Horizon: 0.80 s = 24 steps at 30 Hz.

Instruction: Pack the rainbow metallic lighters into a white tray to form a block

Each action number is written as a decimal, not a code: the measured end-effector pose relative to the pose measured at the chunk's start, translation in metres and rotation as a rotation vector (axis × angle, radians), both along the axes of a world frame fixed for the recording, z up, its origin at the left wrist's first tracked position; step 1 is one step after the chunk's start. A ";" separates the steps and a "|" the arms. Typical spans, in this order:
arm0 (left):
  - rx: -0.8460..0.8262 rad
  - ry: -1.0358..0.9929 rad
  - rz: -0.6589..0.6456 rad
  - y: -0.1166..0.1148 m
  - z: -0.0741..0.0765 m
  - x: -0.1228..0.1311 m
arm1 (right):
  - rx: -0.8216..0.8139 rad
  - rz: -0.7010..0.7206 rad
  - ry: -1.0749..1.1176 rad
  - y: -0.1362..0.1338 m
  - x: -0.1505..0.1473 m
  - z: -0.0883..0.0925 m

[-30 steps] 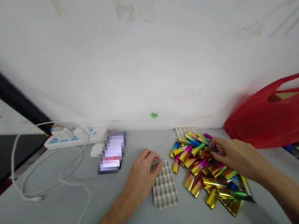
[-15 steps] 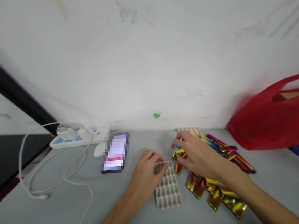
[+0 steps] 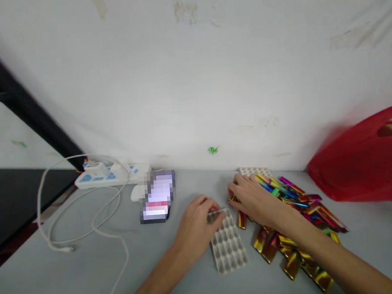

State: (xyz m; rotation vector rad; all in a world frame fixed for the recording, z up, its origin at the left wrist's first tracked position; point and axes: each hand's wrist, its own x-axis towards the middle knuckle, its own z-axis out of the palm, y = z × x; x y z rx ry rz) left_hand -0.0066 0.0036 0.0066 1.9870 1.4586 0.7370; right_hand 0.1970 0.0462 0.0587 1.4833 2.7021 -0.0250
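Note:
My left hand (image 3: 199,225) holds the far left corner of a pale tray (image 3: 229,247) with rows of small hollows; the thumb lies over its top and the fingers curl at its edge. The hollows I can see look bare. My right hand (image 3: 253,199) reaches into a pile of shiny foil pieces (image 3: 291,265), gold, red, blue and purple. Its fingers and thumb are closed around a small gold foil piece (image 3: 233,198) at the pile's left edge, mostly hidden by the hand.
A second pale tray (image 3: 255,171) lies by the wall behind the pile. A red bag (image 3: 361,166) stands at the right. To the left are a blurred-out phone (image 3: 159,196), a white power strip (image 3: 112,175) and a looping white cable (image 3: 126,259).
My right hand has come down onto the foil and its fingers have closed in. My left hand stays on the tray, which is slightly more tilted. The whole view has shifted a little.

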 end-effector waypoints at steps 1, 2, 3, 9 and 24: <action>-0.001 0.001 0.007 0.001 0.000 -0.001 | -0.004 0.013 0.016 0.001 0.001 -0.001; -0.001 0.004 0.013 0.002 0.000 -0.001 | -0.008 0.029 0.035 0.002 0.002 -0.001; -0.001 0.006 0.018 0.002 0.000 -0.002 | -0.017 0.048 0.060 0.003 0.004 -0.001; -0.011 -0.010 0.024 0.005 0.003 -0.003 | -0.142 0.157 0.224 0.001 0.026 -0.001; -0.016 -0.016 0.015 0.005 0.002 -0.005 | -0.048 0.213 0.255 0.007 0.014 -0.004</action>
